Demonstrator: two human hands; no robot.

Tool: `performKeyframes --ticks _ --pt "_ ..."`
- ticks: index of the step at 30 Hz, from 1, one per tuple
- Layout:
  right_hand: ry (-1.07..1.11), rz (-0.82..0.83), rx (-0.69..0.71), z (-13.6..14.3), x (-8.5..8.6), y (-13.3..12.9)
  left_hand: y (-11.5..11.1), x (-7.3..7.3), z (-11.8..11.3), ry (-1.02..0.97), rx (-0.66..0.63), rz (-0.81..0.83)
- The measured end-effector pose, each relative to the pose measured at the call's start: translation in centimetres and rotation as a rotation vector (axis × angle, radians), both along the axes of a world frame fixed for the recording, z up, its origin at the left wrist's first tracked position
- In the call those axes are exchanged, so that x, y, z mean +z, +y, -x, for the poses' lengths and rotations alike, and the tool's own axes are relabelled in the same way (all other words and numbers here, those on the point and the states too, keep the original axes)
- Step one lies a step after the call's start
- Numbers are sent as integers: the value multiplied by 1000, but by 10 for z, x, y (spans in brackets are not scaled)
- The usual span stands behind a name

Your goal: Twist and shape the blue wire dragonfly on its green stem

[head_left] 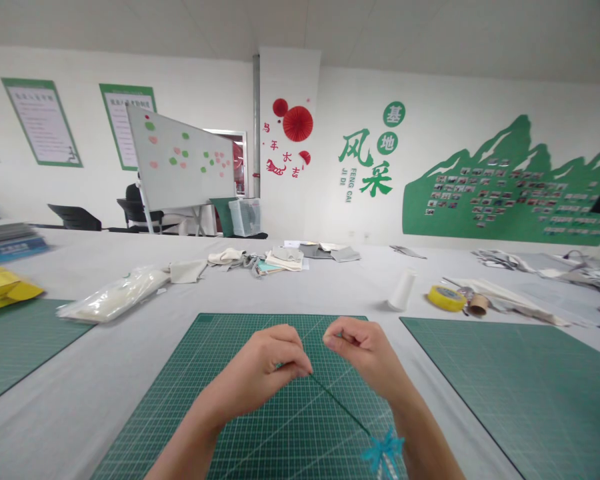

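My left hand (263, 370) pinches the end of a thin dark green stem (340, 404) between thumb and fingertips. The stem slants down to the right and ends in a bright blue artificial flower (384, 450), partly cut off by the bottom edge of the view. To the right, my right hand (363, 347) is closed in a pinch, apart from the left one. What its fingertips hold, if anything, is too small to make out. Both hands are above a green gridded cutting mat (250, 447).
More cutting mats lie at right (535, 393) and left (25, 340). Beyond stand a white thread cone (404, 291), yellow tape (446, 298) and a cardboard tube (478, 305). A plastic-wrapped bundle (117, 293), fabric scraps (285, 257) and a yellow box (3, 288) are also on the table.
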State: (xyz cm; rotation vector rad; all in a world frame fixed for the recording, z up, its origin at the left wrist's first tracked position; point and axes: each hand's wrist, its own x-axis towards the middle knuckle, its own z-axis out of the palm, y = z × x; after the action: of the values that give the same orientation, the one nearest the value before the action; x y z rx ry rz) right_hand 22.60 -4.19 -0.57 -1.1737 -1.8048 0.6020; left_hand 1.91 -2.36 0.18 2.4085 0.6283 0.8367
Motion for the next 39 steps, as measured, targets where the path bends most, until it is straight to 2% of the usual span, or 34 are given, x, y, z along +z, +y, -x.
performKeyframes --ticks 3,7,11,15,24,31,39 --pt "147 65 24 2 -13 14 2 -1 0 -135 59 74" --pt "257 109 78 17 -27 25 9 -5 -1 -299 214 106" --pt "212 84 70 40 -32 21 16 -10 0 -400 383 114" --pt "70 6 33 54 -28 8 18 -12 0 -407 490 115" --pt "-237 -173 -43 54 -9 -18 15 -13 -4 -305 525 -57" --pt "-291 -275 -117 46 -6 -23 13 -16 -8 -214 520 -169" --pt "-230 -315 -202 30 -1 -17 10 -14 -8 -38 332 -187"
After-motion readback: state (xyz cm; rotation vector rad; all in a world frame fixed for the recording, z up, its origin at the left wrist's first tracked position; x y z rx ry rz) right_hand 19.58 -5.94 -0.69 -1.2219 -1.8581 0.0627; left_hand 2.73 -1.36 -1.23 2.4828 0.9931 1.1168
